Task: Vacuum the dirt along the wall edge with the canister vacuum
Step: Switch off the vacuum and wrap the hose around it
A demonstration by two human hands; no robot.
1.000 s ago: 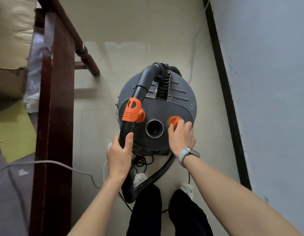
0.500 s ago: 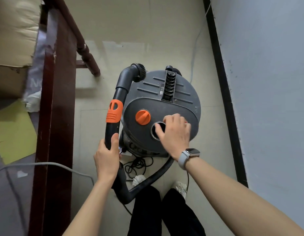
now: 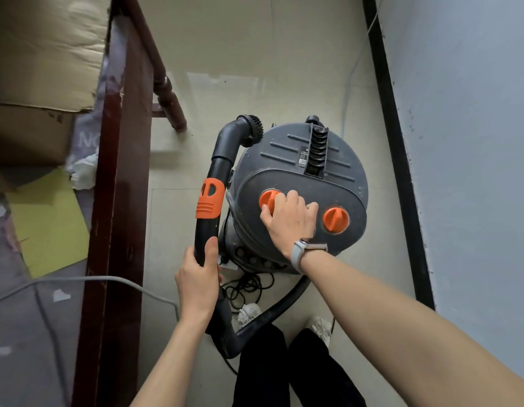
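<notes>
Evidently we are still setting up rather than cleaning, and everything can be placed against the canister vacuum (image 3: 301, 195), which stands on the floor (image 3: 254, 54) just in front of our feet. Our right hand (image 3: 288, 220) lies on the lid of the canister, its fingers (image 3: 293, 198) curled over the left orange knob (image 3: 269, 199); we judge this grip is for turning a control, perhaps power or suction, though its marking is too small to read. The right orange knob (image 3: 335, 219) sits just beside that hand, untouched. Our left hand (image 3: 199, 277) is at the canister's left side, fingers wrapped round the black wand (image 3: 206, 236) below the orange collar (image 3: 210, 202), probably so the tube stays upright and ready while the other hand works the lid. At the wand's far end the round brush nozzle (image 3: 253, 130) points in toward the canister's far rim, off the floor, so no suction reaches any dirt yet. The hose (image 3: 272, 315) loops from the wand's near end round to the canister's near side. To the right of the canister run the dark baseboard (image 3: 398, 171) and wall (image 3: 466, 142), the edge we mean to clean. Left of the canister stands a dark wooden frame (image 3: 113, 201).
</notes>
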